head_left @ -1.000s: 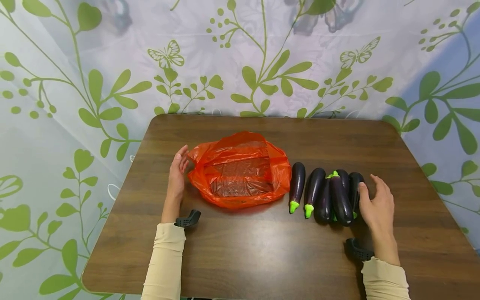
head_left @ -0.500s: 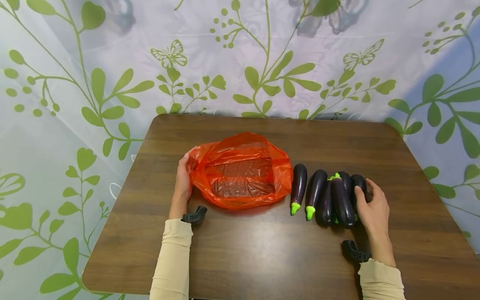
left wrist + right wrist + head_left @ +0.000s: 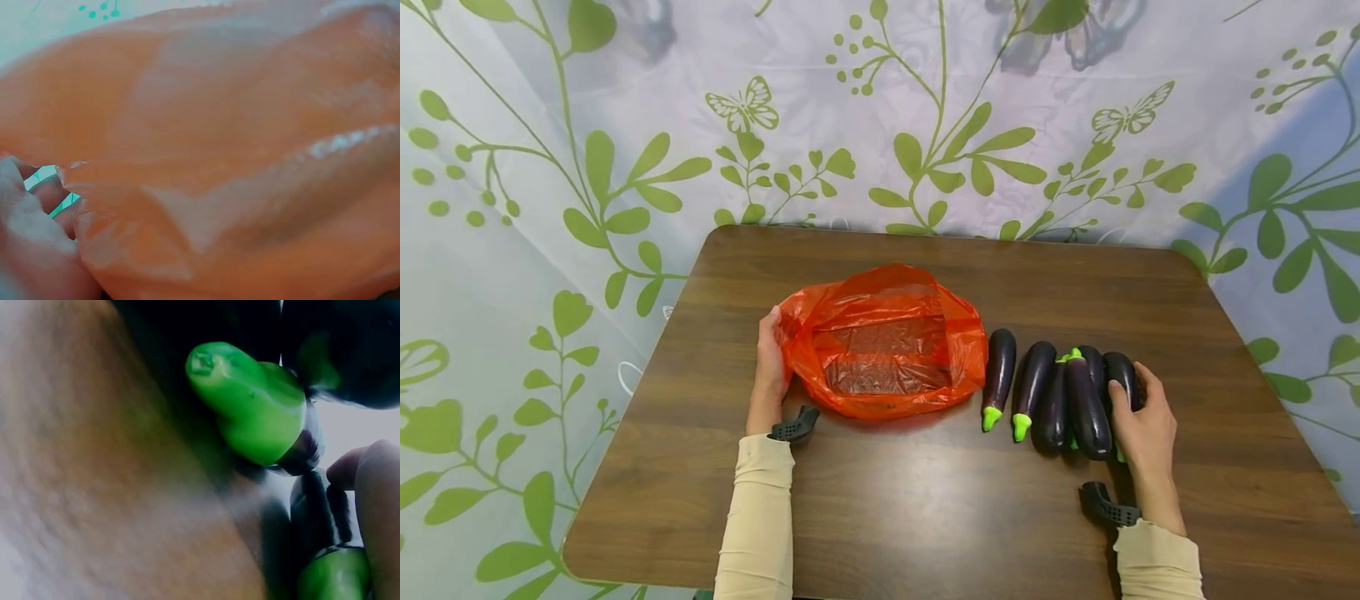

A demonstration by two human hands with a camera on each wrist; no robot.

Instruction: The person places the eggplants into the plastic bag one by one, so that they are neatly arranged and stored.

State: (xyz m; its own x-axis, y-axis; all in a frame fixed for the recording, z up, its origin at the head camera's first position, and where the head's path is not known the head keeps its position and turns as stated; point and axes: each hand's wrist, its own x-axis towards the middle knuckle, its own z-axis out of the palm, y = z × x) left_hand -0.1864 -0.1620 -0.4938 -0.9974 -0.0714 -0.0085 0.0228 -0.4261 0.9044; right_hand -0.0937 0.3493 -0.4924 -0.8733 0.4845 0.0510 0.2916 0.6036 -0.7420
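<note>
An orange-red plastic bag (image 3: 865,400) lies with its mouth wide on the table. My left hand (image 3: 769,358) holds its left side, fingers partly hidden behind the film; in the left wrist view the thin film (image 3: 219,156) fills most of the picture, with the hand (image 3: 31,231) at lower left. Right of the bag lie several dark purple eggplants (image 3: 1033,379) with bright green caps. My right hand (image 3: 1146,425) grips the rightmost eggplant (image 3: 1122,375), thumb on its left and fingers on its right. The right wrist view shows a green cap (image 3: 259,412) close up.
The eggplants lie side by side, one eggplant (image 3: 1086,404) resting on top of others. The brown wooden table (image 3: 925,517) has rounded corners. A white curtain (image 3: 820,100) with green leaves and butterflies hangs behind it.
My left hand has moved right onto the side of the bag. My right hand has moved left and closed its thumb and fingers about the rightmost eggplant.
</note>
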